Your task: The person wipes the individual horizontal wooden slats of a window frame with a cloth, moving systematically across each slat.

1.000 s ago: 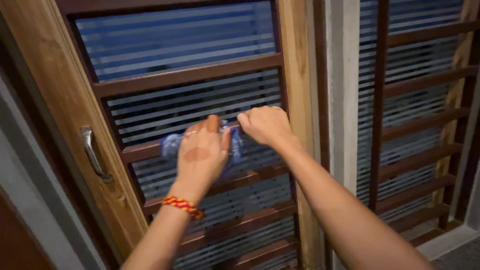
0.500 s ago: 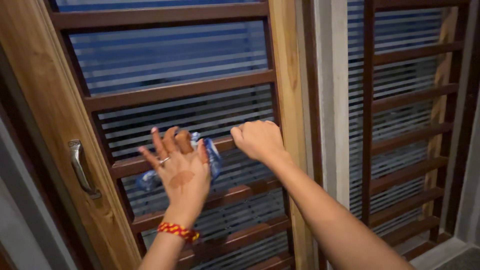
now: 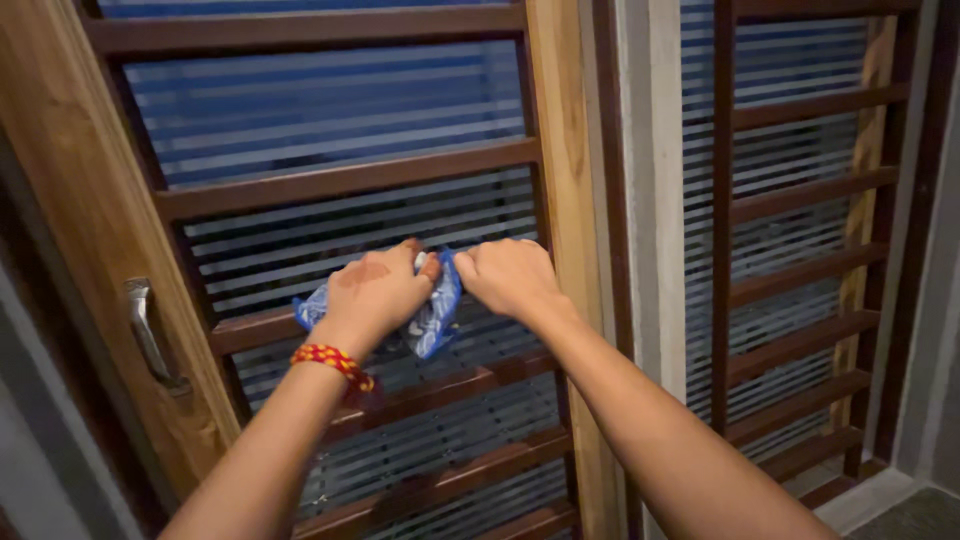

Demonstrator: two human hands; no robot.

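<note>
place: home | cue: wooden window frame (image 3: 75, 200) (metal handle (image 3: 145, 335)), grille bars (image 3: 340, 182)

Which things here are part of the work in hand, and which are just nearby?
In use:
- left hand pressing the blue-and-white cloth
- right hand gripping the brown grille bar

Just nearby:
- metal door handle
- wooden frame
- second grille to the right

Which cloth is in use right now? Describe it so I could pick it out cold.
Start at the wooden window frame with brown horizontal bars. On the bar at mid height, the left hand presses a crumpled cloth, beside the right hand gripping the same bar. It is the only blue and white, soft thing there.
</note>
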